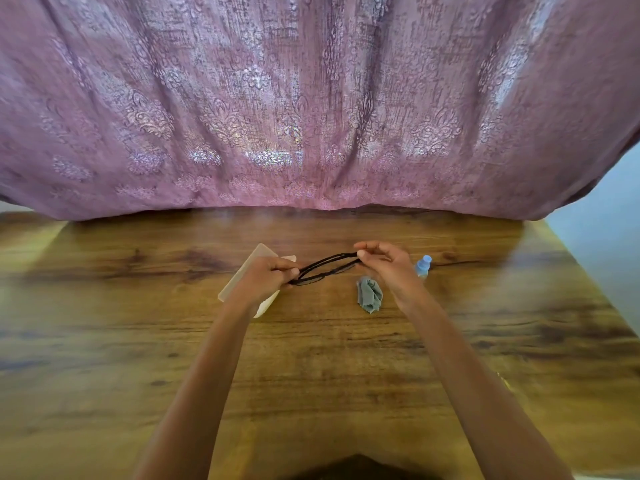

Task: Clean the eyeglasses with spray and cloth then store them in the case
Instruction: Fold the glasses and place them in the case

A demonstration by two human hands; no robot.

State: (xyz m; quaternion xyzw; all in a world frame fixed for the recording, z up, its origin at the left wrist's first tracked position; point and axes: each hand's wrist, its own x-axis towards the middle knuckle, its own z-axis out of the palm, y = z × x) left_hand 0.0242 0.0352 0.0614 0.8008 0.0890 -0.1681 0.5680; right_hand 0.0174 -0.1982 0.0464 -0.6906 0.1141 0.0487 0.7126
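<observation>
A pink curtain [311, 98] is hanging behind the wooden table [138, 358]. The cream case [246, 265] is lying partly under your left hand [266, 276]. You are holding the eyeglasses [325, 268] above the table, with the curled fingers of your left hand and right hand [388, 265] each pinching one end. The grey cloth [370, 298] is lying crumpled beside the spray bottle [423, 265].

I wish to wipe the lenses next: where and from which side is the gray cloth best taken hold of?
Probably pinch the raised folds in the middle of the gray cloth, coming from straight above. It lies crumpled in a heap on the table, so the bunched ridges offer something to close on. The right hand, now pinching the eyeglasses, is nearest.
</observation>
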